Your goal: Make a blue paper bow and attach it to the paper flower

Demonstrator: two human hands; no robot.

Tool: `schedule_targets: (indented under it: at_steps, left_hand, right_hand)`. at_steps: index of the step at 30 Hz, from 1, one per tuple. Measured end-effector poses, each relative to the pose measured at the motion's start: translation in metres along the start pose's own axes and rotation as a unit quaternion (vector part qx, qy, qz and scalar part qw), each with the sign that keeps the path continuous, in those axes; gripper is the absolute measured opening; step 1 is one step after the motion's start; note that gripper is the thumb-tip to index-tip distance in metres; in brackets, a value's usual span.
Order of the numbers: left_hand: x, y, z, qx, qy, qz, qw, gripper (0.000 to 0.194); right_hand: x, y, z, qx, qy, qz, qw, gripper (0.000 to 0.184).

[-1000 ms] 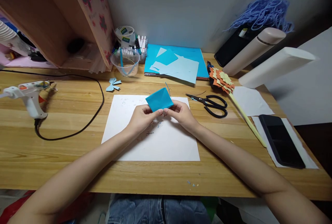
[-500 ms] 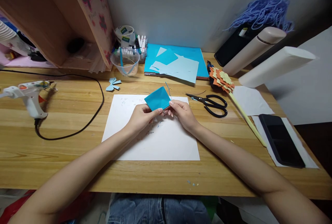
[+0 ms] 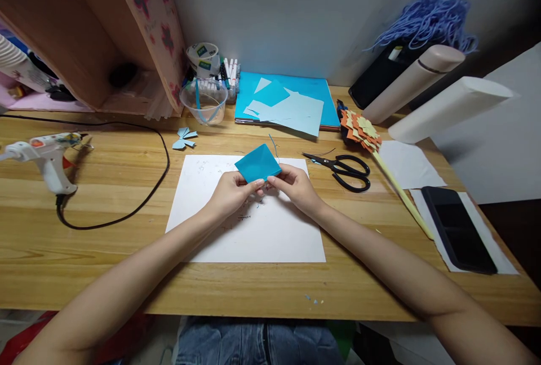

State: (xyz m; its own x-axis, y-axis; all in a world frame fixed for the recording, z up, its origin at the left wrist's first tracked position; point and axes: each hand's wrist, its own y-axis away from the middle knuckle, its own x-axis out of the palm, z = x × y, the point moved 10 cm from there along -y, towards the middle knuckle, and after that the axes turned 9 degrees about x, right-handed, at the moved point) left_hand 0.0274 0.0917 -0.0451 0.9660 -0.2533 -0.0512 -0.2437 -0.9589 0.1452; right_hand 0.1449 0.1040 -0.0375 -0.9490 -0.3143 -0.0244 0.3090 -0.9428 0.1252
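Observation:
Both hands hold a small square of blue paper [image 3: 258, 163] above a white sheet [image 3: 249, 238] on the table. My left hand [image 3: 232, 191] pinches its lower left side, thumb on top and fingers underneath. On the lower right side, my right hand [image 3: 296, 186] grips the edge with its thumb close to the left thumb. The fingers below the paper are partly hidden. Small dark marks and scraps show on the white sheet. Black-handled scissors [image 3: 353, 172] lie to the right of my right hand. A light blue paper bow [image 3: 185, 138] rests to the left, beyond the sheet.
A white glue gun [image 3: 51, 159] with a looping black cord lies at left. Blue papers [image 3: 291, 111], a clear plastic cup [image 3: 204, 103] and markers [image 3: 230, 71] stand at the back. On the right are a paper flower [image 3: 360, 128] and a phone [image 3: 459, 230].
My right thumb has slid from the paper's right corner down and left along its lower edge, nearer my left thumb. The paper has tilted slightly.

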Motion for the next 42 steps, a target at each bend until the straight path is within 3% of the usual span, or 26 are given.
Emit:
schedule_targets:
  at_steps: [14, 20, 22, 25, 30, 36, 42]
  left_hand:
    - [-0.001, -0.001, 0.0, -0.031, -0.009, 0.03, 0.999, 0.033]
    - [0.019, 0.007, -0.004, -0.026, -0.033, 0.166, 0.985, 0.022]
    - [0.015, 0.005, -0.006, -0.003, -0.034, 0.145, 0.989, 0.018]
    - [-0.001, -0.003, -0.005, 0.018, -0.026, 0.061, 0.998, 0.02]
    - [-0.02, -0.007, -0.015, 0.081, -0.023, -0.034, 0.996, 0.018]
    - [-0.012, -0.002, -0.019, 0.107, -0.064, -0.009, 0.992, 0.013]
    - [-0.003, -0.002, -0.012, 0.115, -0.051, 0.012, 0.992, 0.024]
  right_hand:
    - [-0.002, -0.001, -0.003, 0.016, -0.037, -0.009, 0.999, 0.037]
    - [-0.01, -0.002, 0.001, 0.008, -0.014, -0.037, 0.999, 0.027]
    - [-0.014, -0.005, -0.004, 0.017, -0.019, -0.041, 0.999, 0.027]
    - [-0.017, -0.007, -0.007, 0.014, -0.031, -0.042, 0.999, 0.026]
    - [-0.002, -0.004, -0.007, 0.013, -0.029, 0.01, 0.999, 0.03]
    - [-0.012, 0.007, 0.013, -0.067, 0.036, -0.076, 0.994, 0.025]
    - [-0.011, 0.01, 0.022, -0.11, 0.084, -0.089, 0.986, 0.01]
